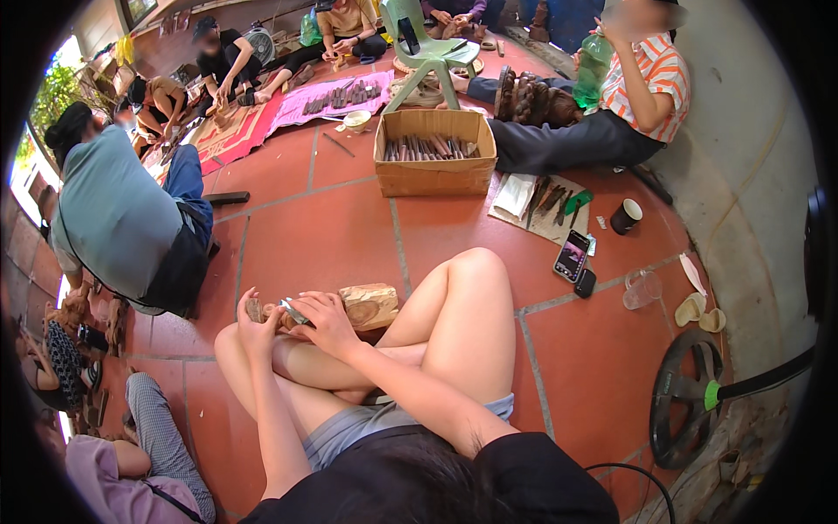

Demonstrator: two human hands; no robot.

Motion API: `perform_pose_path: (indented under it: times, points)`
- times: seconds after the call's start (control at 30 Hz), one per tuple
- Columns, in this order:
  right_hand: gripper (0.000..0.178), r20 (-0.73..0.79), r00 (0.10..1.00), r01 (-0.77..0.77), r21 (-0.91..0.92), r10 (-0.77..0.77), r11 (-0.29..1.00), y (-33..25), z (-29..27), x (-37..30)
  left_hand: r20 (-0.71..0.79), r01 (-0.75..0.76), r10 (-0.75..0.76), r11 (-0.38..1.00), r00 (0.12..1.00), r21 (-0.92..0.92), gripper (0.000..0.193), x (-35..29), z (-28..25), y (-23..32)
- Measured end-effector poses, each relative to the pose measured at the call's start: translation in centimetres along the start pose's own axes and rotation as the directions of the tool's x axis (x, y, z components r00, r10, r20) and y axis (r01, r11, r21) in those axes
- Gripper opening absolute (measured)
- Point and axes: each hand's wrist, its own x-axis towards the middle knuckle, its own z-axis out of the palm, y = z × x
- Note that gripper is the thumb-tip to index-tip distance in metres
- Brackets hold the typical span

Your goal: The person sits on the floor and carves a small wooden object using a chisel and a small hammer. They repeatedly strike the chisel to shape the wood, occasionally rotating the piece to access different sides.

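Note:
I sit cross-legged with both hands over my left shin. My left hand (255, 330) is closed, thumb and fingers around a small brown wooden piece (254, 309). Beside it, my right hand (326, 327) bends over a small blue-grey piece (296, 312) whose kind I cannot make out. Its fingers point toward the left hand, and the palm side is hidden. Just beyond the right wrist lies a pale wooden block (370, 306) with visible grain, close to my raised right knee.
Ahead stands a cardboard box (436, 177) of wood-handled tools. Rightward are carving tools on a sheet (543, 210), a phone (572, 255), a dark cup (626, 217), a clear plastic cup (642, 290) and a fan's round base (687, 397). People sit left, ahead and right, near a green chair (428, 54).

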Motion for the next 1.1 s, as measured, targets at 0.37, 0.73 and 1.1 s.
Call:
perform_pose_path:
  times: [0.37, 0.73, 1.1]
  points:
    - [0.072, -0.035, 0.996, -0.081, 0.119, 0.085, 0.990, -1.0, 0.0, -0.1, 0.074, -0.046, 0.057, 0.989, 0.996, -0.141, 0.074, -0.8, -0.3, 2.2]
    - [0.089, 0.026, 0.980, -0.193, 0.374, 0.198, 0.907, -1.4, 1.1, -0.4, 0.300, 0.282, -0.171, 0.880, 0.939, -0.383, 0.062, -1.6, -1.6, 4.7]
    - [0.090, 0.106, 0.965, -0.254, 0.620, 0.241, 0.743, -2.1, 1.4, 0.3, 0.255, 0.034, 0.048, 0.951, 0.966, -0.307, 0.038, -1.5, -2.7, 3.1]
